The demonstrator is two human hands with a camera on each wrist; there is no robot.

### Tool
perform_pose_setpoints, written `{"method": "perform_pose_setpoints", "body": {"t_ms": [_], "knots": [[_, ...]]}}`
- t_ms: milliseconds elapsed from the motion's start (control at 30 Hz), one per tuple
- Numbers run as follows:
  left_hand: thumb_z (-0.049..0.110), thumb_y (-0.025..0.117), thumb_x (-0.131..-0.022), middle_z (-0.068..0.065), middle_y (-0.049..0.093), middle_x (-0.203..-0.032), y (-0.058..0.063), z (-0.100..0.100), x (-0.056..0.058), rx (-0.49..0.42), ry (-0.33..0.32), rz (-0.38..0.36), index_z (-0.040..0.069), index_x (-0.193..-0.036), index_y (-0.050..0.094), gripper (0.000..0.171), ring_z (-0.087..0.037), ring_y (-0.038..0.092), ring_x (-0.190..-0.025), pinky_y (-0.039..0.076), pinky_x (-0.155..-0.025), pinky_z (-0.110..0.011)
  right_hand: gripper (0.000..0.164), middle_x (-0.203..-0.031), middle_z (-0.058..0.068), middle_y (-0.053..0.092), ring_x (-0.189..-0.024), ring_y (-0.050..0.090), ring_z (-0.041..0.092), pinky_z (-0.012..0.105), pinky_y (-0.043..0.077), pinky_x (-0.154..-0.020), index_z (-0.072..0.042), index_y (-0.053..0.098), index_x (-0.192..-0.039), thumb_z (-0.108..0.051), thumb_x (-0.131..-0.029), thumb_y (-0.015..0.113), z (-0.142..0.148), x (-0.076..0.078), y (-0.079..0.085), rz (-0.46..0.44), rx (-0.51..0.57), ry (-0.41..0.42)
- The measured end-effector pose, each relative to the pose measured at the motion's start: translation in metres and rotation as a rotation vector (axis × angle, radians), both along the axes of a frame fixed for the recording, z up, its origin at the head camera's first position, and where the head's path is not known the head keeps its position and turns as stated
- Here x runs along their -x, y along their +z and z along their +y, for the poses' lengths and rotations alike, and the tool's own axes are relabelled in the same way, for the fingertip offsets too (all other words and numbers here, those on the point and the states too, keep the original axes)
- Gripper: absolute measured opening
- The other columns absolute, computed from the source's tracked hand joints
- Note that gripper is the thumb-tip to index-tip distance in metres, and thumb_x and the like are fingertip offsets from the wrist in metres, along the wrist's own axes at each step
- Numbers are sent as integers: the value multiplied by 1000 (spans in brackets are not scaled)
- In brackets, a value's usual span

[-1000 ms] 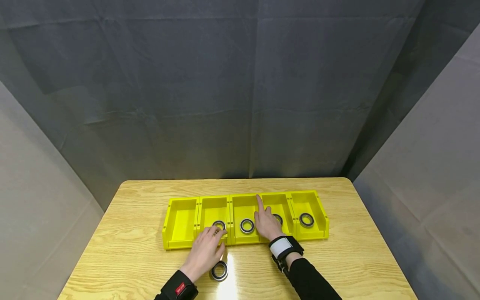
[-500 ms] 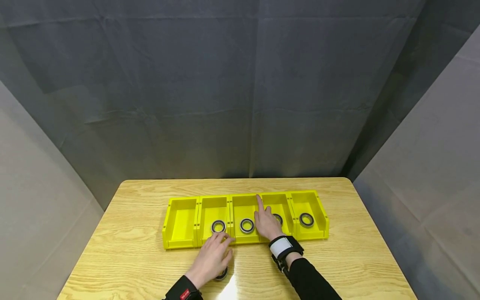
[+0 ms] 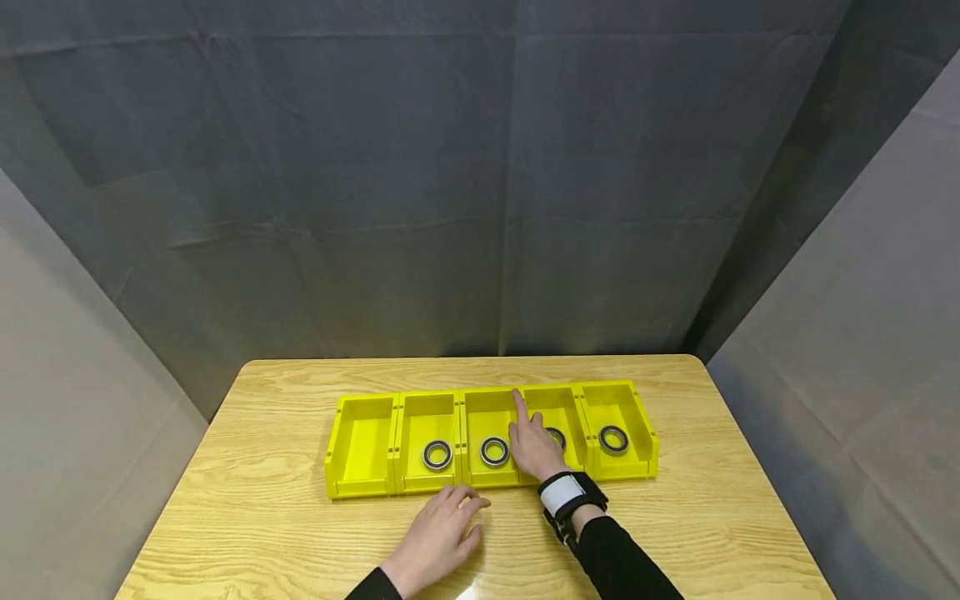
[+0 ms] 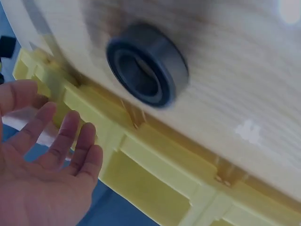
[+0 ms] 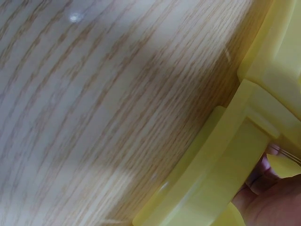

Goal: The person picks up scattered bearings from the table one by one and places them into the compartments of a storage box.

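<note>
My left hand (image 3: 438, 537) hovers over the tabletop in front of the yellow bins with loosely bent fingers and nothing in its grasp. Near it, a ball bearing (image 4: 176, 66) lies on the table; the hand hides it in the head view. My right hand (image 3: 536, 446) rests at the divider between the third and fourth bins, index finger stretched toward the back rim. Bearings lie singly in the second bin (image 3: 426, 400), the third bin (image 3: 483, 400), the fourth bin (image 3: 551, 400), where the right hand partly covers one, and the fifth bin (image 3: 603, 396).
The leftmost bin (image 3: 360, 442) holds no bearing. All the bins stand joined in a row on a wooden table (image 3: 262, 467). A dark grey curtain (image 3: 375, 208) hangs behind, with light grey panels (image 3: 862, 350) at both sides.
My left hand has drawn back from the second bin toward me and to the right, uncovering the bearing there and covering the one on the table. The right hand has stayed put.
</note>
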State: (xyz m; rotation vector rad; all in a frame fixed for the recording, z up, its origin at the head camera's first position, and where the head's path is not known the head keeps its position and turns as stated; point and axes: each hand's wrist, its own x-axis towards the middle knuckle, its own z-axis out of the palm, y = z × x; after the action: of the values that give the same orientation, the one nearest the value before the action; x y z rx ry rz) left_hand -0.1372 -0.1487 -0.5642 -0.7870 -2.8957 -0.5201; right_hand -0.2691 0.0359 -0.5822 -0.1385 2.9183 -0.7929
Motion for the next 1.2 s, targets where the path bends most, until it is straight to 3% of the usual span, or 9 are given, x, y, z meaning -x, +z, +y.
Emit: {"method": "perform_pose_setpoints", "body": {"t_ms": [300, 533, 800, 1200], "knots": [[24, 68, -91, 1, 65, -115, -6, 12, -14, 52, -132, -52, 15, -120, 70, 30, -15, 61, -107, 54, -88, -32, 61, -123, 35, 54, -51, 49, 24, 32, 36, -47, -22, 16, -162, -23, -107, 44, -1, -2, 0, 3, 8, 9], [26, 69, -91, 1, 67, -111, -9, 17, -17, 86, -206, -14, 15, -120, 70, 31, -14, 62, -100, 53, -83, -26, 60, -118, 33, 55, -50, 48, 24, 32, 35, -46, -22, 17, -161, -24, -107, 44, 0, -2, 0, 12, -4, 4], [28, 67, -92, 0, 65, -112, -14, 21, -20, 100, -258, -106, 17, -121, 70, 31, -10, 58, -93, 49, -73, -19, 61, -113, 30, 55, -49, 47, 23, 31, 34, -45, -21, 17, -161, -25, -107, 44, -1, -1, -2, 28, 0, 4], [25, 70, -87, 4, 66, -104, -26, 22, -25, 114, -295, 3, 20, -112, 72, 26, -8, 56, -87, 44, -68, -14, 62, -118, 33, 54, -48, 46, 23, 32, 34, -45, -22, 15, -162, -24, -107, 44, -1, -1, -2, 25, 15, 3]]}}
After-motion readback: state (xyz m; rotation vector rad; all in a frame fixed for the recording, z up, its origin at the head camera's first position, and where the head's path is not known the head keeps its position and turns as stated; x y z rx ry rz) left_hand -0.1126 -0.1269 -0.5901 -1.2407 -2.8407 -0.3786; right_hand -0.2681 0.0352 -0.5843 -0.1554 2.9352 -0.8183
